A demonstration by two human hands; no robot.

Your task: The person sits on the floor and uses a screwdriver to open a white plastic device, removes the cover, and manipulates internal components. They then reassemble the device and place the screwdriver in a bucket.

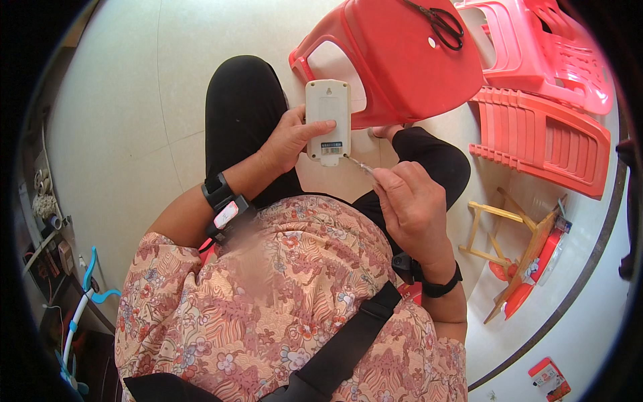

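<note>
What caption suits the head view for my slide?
Left hand holds a white device; right hand holds a thin tool at its corner, near a red stool.

1. At one o'clock, here's a red stool [402,80], with black-handled scissors [430,11] lying on top!
2. Swing to two: pink-red plastic chairs [546,60], crowding the edge.
3. Just before three, ribbed red plastic [522,127] sits right below them.
4. Between three and four, a wooden stool [528,261], tipped over!
5. Four o'clock: a red-and-white packet [549,380].
6. Eight: a blue-and-white frame [76,321].
</note>
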